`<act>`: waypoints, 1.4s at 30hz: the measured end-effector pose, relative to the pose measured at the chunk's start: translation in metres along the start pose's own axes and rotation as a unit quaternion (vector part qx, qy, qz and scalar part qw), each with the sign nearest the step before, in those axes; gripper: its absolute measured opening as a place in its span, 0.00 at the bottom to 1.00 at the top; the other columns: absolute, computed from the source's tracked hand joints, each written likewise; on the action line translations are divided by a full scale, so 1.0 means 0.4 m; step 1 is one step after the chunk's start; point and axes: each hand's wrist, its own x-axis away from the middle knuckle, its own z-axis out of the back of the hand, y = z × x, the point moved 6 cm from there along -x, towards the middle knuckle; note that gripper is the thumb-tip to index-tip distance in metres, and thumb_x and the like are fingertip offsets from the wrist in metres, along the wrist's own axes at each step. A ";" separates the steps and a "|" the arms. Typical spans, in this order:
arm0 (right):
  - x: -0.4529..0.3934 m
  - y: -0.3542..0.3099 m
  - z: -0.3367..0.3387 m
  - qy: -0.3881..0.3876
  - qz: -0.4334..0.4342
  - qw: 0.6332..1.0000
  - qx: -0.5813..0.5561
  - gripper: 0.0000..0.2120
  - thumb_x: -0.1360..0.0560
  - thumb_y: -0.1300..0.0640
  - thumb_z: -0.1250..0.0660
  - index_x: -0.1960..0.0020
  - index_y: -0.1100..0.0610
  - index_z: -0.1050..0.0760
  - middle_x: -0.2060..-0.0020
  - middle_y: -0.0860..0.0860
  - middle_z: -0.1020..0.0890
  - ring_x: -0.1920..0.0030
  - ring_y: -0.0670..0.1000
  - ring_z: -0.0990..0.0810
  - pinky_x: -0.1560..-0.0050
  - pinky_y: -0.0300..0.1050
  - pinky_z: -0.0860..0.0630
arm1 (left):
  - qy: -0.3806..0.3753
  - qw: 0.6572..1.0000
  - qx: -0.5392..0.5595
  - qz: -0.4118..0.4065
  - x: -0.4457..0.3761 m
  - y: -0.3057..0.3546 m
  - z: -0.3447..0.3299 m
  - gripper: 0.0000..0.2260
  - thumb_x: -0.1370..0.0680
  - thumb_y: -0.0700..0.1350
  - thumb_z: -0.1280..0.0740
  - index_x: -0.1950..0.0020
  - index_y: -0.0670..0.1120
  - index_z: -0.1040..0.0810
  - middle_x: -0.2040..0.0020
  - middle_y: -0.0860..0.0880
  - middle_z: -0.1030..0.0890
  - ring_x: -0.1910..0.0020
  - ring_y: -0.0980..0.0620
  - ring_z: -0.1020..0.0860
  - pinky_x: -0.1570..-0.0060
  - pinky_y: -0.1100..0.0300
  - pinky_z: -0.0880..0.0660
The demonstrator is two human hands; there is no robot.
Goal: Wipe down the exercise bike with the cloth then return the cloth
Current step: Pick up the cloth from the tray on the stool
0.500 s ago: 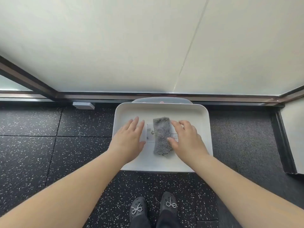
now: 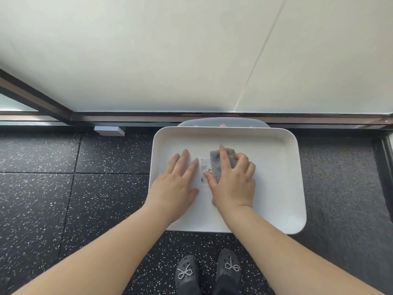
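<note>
A folded grey cloth (image 2: 214,160) lies in a white tray (image 2: 276,167) on the dark speckled floor. My right hand (image 2: 232,182) lies on top of the cloth, fingers curled round its right side and thumb at its left edge, covering most of it. My left hand (image 2: 176,186) rests flat on the tray floor just left of the cloth, fingers spread, holding nothing. A small printed label (image 2: 204,171) shows between the two hands. No exercise bike is in view.
A second tray or lid (image 2: 222,122) with pink spots peeks out behind the white tray against the wall base. A small white block (image 2: 109,130) sits at the skirting to the left. My dark shoes (image 2: 209,271) stand just before the tray. A grey mat (image 2: 340,188) lies to the right.
My right hand has slid left onto the cloth and closed over it. The left hand stays flat on the tray. The view has moved a little closer.
</note>
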 end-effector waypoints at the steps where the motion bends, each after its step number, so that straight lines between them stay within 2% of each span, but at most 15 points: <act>1: 0.002 -0.002 -0.002 0.003 0.008 1.000 -0.008 0.33 0.29 0.40 0.33 0.27 0.46 0.36 0.39 0.59 0.31 0.44 0.61 0.31 0.55 0.52 0.24 | -0.004 1.000 0.001 0.004 0.000 -0.001 -0.001 0.32 0.21 0.56 0.43 0.22 0.52 0.56 0.21 0.50 0.61 0.23 0.48 0.59 0.29 0.54 0.41; 4: -0.005 -0.008 -0.007 -0.028 0.046 0.998 -0.038 0.27 0.25 0.50 0.33 0.27 0.48 0.35 0.40 0.59 0.31 0.45 0.61 0.30 0.54 0.54 0.24 | -0.023 1.000 -0.003 0.009 -0.001 -0.004 -0.002 0.32 0.21 0.56 0.42 0.22 0.53 0.56 0.21 0.51 0.60 0.23 0.48 0.58 0.30 0.53 0.38; 7: -0.022 0.012 -0.003 -0.088 0.023 0.988 -0.124 0.24 0.22 0.56 0.40 0.28 0.45 0.36 0.40 0.57 0.33 0.43 0.59 0.30 0.52 0.47 0.30 | -0.049 0.999 -0.006 0.019 0.003 -0.004 0.018 0.32 0.20 0.55 0.42 0.22 0.53 0.56 0.21 0.50 0.59 0.22 0.48 0.56 0.29 0.52 0.40; 9: -0.023 0.024 0.023 -0.100 0.019 0.985 -0.142 0.23 0.23 0.57 0.42 0.29 0.44 0.34 0.42 0.55 0.31 0.46 0.58 0.28 0.53 0.43 0.32 | -0.059 0.998 -0.014 0.023 0.015 0.003 0.048 0.32 0.20 0.54 0.42 0.22 0.52 0.56 0.21 0.48 0.59 0.22 0.47 0.55 0.27 0.52 0.43; 10: -0.020 0.030 0.042 -0.104 0.025 0.984 -0.142 0.23 0.23 0.58 0.41 0.30 0.45 0.33 0.45 0.54 0.32 0.49 0.56 0.28 0.56 0.40 0.31 | -0.060 0.998 -0.020 0.022 0.023 0.010 0.066 0.31 0.20 0.54 0.43 0.22 0.52 0.56 0.21 0.48 0.58 0.22 0.46 0.55 0.26 0.52 0.45; 12: -0.007 0.045 0.095 -0.115 0.020 0.981 -0.156 0.22 0.23 0.60 0.41 0.31 0.46 0.32 0.48 0.50 0.34 0.56 0.53 0.29 0.71 0.28 0.34 | -0.055 0.998 -0.034 0.020 0.047 0.028 0.110 0.31 0.19 0.54 0.43 0.22 0.51 0.56 0.21 0.47 0.57 0.22 0.46 0.54 0.25 0.51 0.48; 13: 0.000 0.050 0.125 -0.115 0.024 0.981 -0.155 0.21 0.22 0.60 0.41 0.31 0.46 0.32 0.48 0.50 0.34 0.58 0.54 0.28 0.74 0.29 0.34 | -0.053 0.998 -0.039 0.022 0.061 0.038 0.133 0.30 0.19 0.54 0.43 0.22 0.51 0.55 0.21 0.47 0.56 0.22 0.46 0.53 0.25 0.52 0.48; 16: 0.030 0.054 0.227 -0.105 0.040 0.983 -0.145 0.20 0.22 0.60 0.42 0.32 0.46 0.31 0.45 0.54 0.32 0.59 0.58 0.23 0.65 0.40 0.30 | -0.039 0.998 -0.036 0.042 0.112 0.068 0.209 0.29 0.19 0.53 0.43 0.22 0.51 0.51 0.21 0.47 0.51 0.23 0.46 0.51 0.27 0.52 0.47; 19: 0.068 0.065 0.313 -0.107 0.032 0.981 -0.161 0.20 0.22 0.58 0.41 0.32 0.46 0.30 0.47 0.52 0.33 0.60 0.55 0.24 0.61 0.42 0.29 | -0.028 0.998 -0.034 0.052 0.166 0.101 0.276 0.28 0.19 0.54 0.43 0.22 0.51 0.50 0.21 0.49 0.48 0.24 0.47 0.48 0.27 0.53 0.46; 24: 0.153 0.073 0.443 -0.091 0.037 0.977 -0.191 0.20 0.22 0.51 0.36 0.31 0.45 0.30 0.48 0.50 0.33 0.55 0.52 0.27 0.52 0.41 0.31 | -0.009 0.996 -0.073 0.044 0.266 0.174 0.366 0.28 0.19 0.54 0.45 0.22 0.51 0.50 0.22 0.50 0.44 0.24 0.48 0.45 0.28 0.51 0.42; 28: 0.225 0.077 0.522 -0.077 0.040 0.975 -0.207 0.22 0.24 0.44 0.35 0.31 0.46 0.30 0.47 0.50 0.35 0.50 0.51 0.27 0.45 0.45 0.29 | 0.004 0.996 -0.085 0.041 0.336 0.221 0.418 0.27 0.19 0.55 0.45 0.22 0.51 0.49 0.23 0.50 0.42 0.25 0.48 0.43 0.28 0.50 0.42; 33: 0.353 0.114 0.596 -0.045 0.014 0.979 -0.198 0.23 0.24 0.38 0.39 0.32 0.46 0.29 0.42 0.52 0.33 0.50 0.52 0.26 0.49 0.46 0.28 | 0.018 0.995 -0.100 0.005 0.440 0.274 0.460 0.27 0.19 0.55 0.44 0.22 0.51 0.48 0.23 0.50 0.41 0.25 0.47 0.43 0.28 0.49 0.42; 36: 0.446 0.140 0.621 -0.026 -0.018 0.975 -0.221 0.23 0.25 0.36 0.41 0.37 0.47 0.25 0.43 0.50 0.33 0.49 0.51 0.25 0.50 0.46 0.27 | 0.031 0.993 -0.112 -0.029 0.507 0.299 0.478 0.27 0.19 0.55 0.44 0.23 0.50 0.47 0.23 0.50 0.40 0.25 0.47 0.42 0.28 0.49 0.42; 39: 0.549 0.173 0.637 0.006 -0.045 0.971 -0.233 0.21 0.25 0.37 0.40 0.39 0.47 0.23 0.46 0.49 0.33 0.53 0.49 0.25 0.54 0.44 0.29 | 0.042 0.991 -0.114 -0.060 0.580 0.324 0.477 0.26 0.20 0.55 0.43 0.23 0.50 0.45 0.24 0.50 0.38 0.26 0.47 0.41 0.28 0.49 0.43; 42: 0.655 0.217 0.637 0.039 -0.077 0.962 -0.259 0.19 0.25 0.40 0.38 0.38 0.47 0.24 0.45 0.49 0.32 0.53 0.49 0.25 0.53 0.43 0.30 | 0.041 0.987 -0.124 -0.094 0.654 0.359 0.456 0.26 0.19 0.54 0.43 0.23 0.50 0.44 0.24 0.49 0.38 0.26 0.46 0.41 0.28 0.50 0.44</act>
